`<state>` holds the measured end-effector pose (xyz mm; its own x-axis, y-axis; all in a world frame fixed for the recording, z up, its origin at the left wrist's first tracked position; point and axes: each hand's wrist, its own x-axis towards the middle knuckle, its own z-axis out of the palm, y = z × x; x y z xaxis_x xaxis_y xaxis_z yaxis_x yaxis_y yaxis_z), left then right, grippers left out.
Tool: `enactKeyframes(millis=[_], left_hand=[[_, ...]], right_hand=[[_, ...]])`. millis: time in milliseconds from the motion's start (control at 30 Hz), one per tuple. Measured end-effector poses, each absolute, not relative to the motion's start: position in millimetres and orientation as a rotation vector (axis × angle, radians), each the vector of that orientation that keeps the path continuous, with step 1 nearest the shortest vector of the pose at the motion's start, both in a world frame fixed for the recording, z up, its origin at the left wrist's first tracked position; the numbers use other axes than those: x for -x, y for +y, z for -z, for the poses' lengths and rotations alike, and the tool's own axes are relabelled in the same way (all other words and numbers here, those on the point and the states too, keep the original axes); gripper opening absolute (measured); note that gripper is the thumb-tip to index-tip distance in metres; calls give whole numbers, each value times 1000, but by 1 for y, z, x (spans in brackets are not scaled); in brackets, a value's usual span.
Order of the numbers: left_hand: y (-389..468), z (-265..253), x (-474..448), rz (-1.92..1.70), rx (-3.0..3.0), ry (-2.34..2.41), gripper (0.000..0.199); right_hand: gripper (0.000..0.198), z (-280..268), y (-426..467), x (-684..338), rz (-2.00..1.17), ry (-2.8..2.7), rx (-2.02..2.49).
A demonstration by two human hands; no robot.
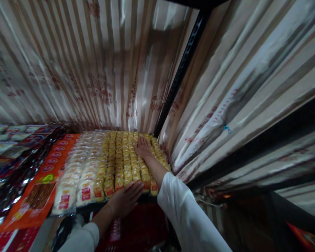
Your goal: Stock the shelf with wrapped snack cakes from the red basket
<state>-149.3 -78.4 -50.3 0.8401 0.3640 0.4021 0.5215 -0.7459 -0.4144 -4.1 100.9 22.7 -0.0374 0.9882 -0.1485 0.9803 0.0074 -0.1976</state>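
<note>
Rows of small yellow snack packets stand closely packed on a shelf, their front ends showing red and white labels. My right hand lies flat on top of the rows toward the back, fingers stretched out. At the front edge, my left hand rests against the front packets with its fingers extended. Both hands touch the packets without gripping any. Left of the yellow rows are clear-wrapped white packets with red labels, in two rows.
Orange snack bags overlap left of the white packets, with dark shiny packages farther left. Printed plastic sheeting hangs behind and to the right. A black metal upright stands at the back corner. Red boxes sit below the shelf.
</note>
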Motion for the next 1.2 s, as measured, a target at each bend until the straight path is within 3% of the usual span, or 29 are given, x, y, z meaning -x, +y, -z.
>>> enactKeyframes(millis=[200, 400, 700, 1200], left_hand=[[-78, 50, 150, 376, 2516, -635, 48], [-78, 51, 151, 360, 2539, -637, 50], [-78, 48, 151, 371, 2583, -631, 46], [-78, 55, 153, 319, 2617, -647, 51]], right_hand=[[66, -39, 83, 4, -221, -2128, 2003], [60, -41, 0, -14, 25, -1995, 1713], [57, 40, -144, -31, 268, -1649, 1640], [74, 81, -104, -27, 206, -1472, 1893]])
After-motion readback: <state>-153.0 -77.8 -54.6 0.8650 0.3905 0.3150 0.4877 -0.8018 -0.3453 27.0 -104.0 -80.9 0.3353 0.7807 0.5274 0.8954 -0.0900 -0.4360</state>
